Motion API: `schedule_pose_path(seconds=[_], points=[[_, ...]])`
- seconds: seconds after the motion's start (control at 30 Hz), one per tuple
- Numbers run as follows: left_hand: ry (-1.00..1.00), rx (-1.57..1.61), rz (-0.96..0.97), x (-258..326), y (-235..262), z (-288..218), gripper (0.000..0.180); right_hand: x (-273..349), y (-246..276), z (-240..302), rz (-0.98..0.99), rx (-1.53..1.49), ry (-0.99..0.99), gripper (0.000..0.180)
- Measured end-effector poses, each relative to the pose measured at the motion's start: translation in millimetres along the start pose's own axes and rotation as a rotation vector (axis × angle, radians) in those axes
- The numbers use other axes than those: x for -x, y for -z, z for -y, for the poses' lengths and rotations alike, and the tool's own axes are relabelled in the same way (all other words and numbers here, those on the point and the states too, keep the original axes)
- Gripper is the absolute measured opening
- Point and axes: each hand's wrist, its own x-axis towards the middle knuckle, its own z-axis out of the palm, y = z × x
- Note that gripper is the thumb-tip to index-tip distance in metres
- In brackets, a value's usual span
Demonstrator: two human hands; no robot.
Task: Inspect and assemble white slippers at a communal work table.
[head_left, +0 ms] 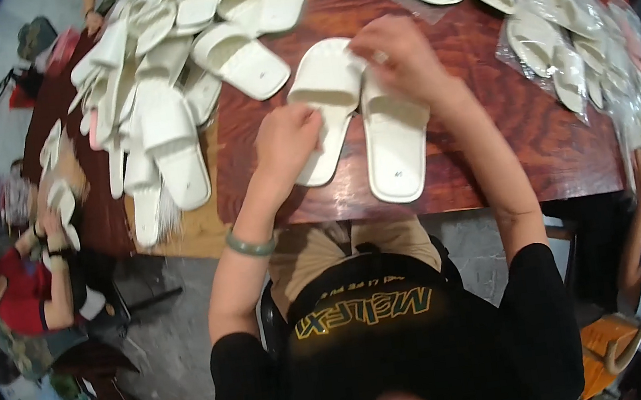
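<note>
Two white slippers lie side by side at the near edge of the dark wooden table (492,153), soles up as far as the bent view lets one judge. The left hand (286,141) is closed over the side of the left slipper (326,102), pressing it to the board, with a green bangle (250,245) on that wrist. Just beyond, the right hand (396,56) curls its fingers onto the far end of the right slipper (394,142), where the two toes meet; a ring shows on one finger. To pair them cleanly, it seems best to keep the left one pinned and square the right one against it at heel and toe before lifting either, since the smooth soles would likely slide on the polished top. Farther left, a loose heap of white slippers (152,92) spreads over a strip of cardboard (195,233). Farther right, bagged slippers (559,47) in clear plastic run along the table's rim. At the left edge another person (16,288) in red holds a slipper too.
</note>
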Motion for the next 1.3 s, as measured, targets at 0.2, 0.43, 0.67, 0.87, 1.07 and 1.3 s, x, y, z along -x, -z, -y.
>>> schedule_pose_path(seconds=[0.2,0.43,0.67,0.87,1.07,1.3], points=[[0.042,-0.089,-0.049,-13,-18,-4,0.025,10,-26,-38,0.183,-0.196,-0.359,0.017],[0.022,-0.183,-0.169,-15,-29,-1,0.025,-21,-50,-53,0.537,-0.408,-0.617,0.028],[-0.010,-0.218,-0.242,-21,-34,-1,0.027,-36,-74,-52,0.513,-0.370,-0.629,0.041],[-0.091,-0.275,-0.307,-20,-36,7,0.026,-37,-82,-56,0.366,-0.382,-0.453,0.028],[-0.150,-0.112,-0.229,-15,-37,14,0.026,-12,-66,-74,0.145,-0.423,-0.727,0.021],[-0.175,-0.002,-0.089,16,-17,5,0.024,4,-41,-44,-0.010,-0.583,-0.834,0.018]])
